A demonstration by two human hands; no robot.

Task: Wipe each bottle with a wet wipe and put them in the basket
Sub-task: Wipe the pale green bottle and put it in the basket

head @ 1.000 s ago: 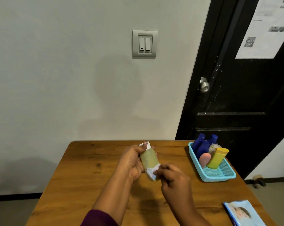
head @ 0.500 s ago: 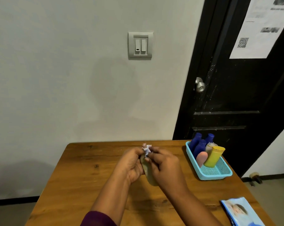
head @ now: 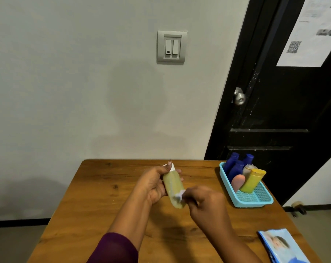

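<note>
My left hand (head: 153, 184) grips an olive-green bottle (head: 173, 187) with a white cap, tilted above the middle of the wooden table (head: 96, 202). My right hand (head: 206, 204) pinches a crumpled white wet wipe (head: 179, 196) against the bottle's lower end. At the table's right side sits a light blue basket (head: 256, 201). It holds blue bottles (head: 235, 166), a pink bottle (head: 237, 182), a yellow bottle (head: 253, 180) and a clear one partly hidden behind them.
A blue pack of wet wipes (head: 280, 245) lies at the table's near right corner. A black door (head: 286, 103) with a metal knob (head: 239, 98) stands behind the basket. The grey wall carries a light switch (head: 171, 47).
My right hand has slid the wipe from the bottle's cap end down to its lower end. The left hand keeps the bottle in the same place.
</note>
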